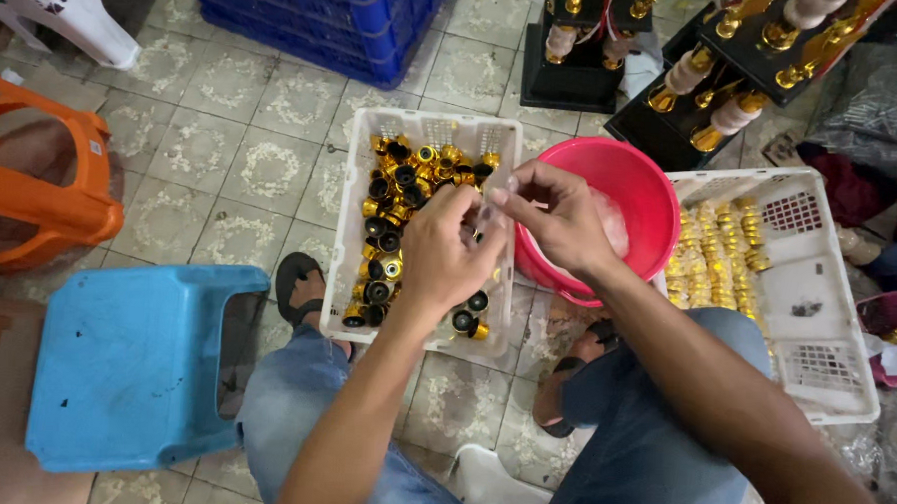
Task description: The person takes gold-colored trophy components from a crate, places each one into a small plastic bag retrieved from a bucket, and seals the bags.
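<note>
Both hands meet over a basket of cup-shaped metal parts on the floor between the person's knees; left hand nearer the body, right hand just beyond it. Between the fingertips a small clear piece, possibly a plastic wrap, too small to tell. Bucket just right of the basket, touching it or nearly. Second basket right of the bucket, rows of small parts in its left half. Stool left of the left knee. Crate behind the first basket; trophies behind the bucket.
</note>
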